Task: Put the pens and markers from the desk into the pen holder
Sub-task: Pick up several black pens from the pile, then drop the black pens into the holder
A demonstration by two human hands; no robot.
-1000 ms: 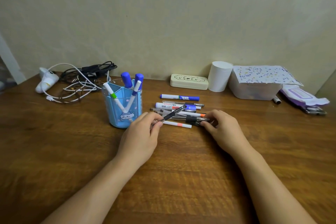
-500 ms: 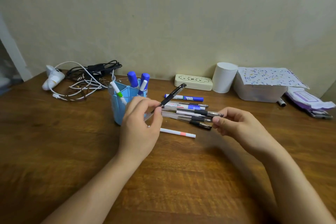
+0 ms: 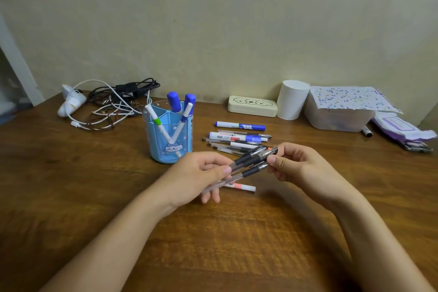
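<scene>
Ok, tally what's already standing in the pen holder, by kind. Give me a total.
Blue-capped markers: 2
Slim white pens: 2
Total in the pen holder: 4

Tangled cables [image 3: 113, 104] are lying at ten o'clock on the wooden desk [image 3: 71, 197], a cream case [image 3: 252, 105], white cup [image 3: 292, 99] and paper-covered tub [image 3: 339, 114] sitting at one o'clock.
</scene>
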